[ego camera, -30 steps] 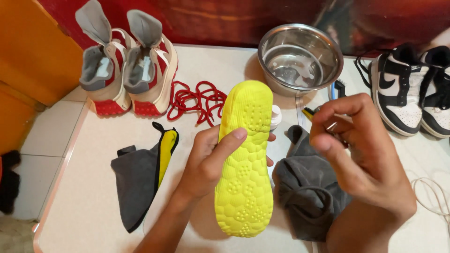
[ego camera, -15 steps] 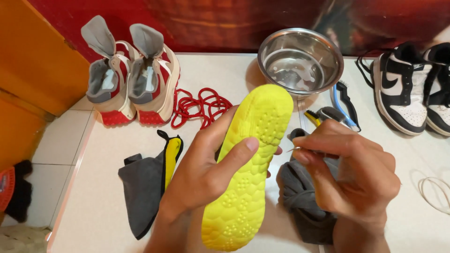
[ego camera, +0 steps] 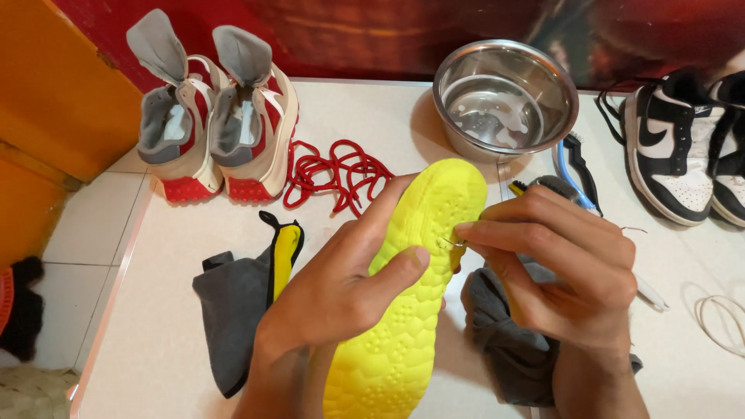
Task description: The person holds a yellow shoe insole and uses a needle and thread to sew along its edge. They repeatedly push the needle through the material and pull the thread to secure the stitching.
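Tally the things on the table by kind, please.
Shoes: 4, red-and-white pair and black-and-white pair
Yellow insoles: 2
Grey cloths: 2
Steel bowl: 1
Red laces: 1 bundle
Brush: 1
Total: 11

Yellow bumpy insole (ego camera: 403, 310) tilted, underside up, above table; tiny thread-like bit at edge

Single close head view, steeply downward
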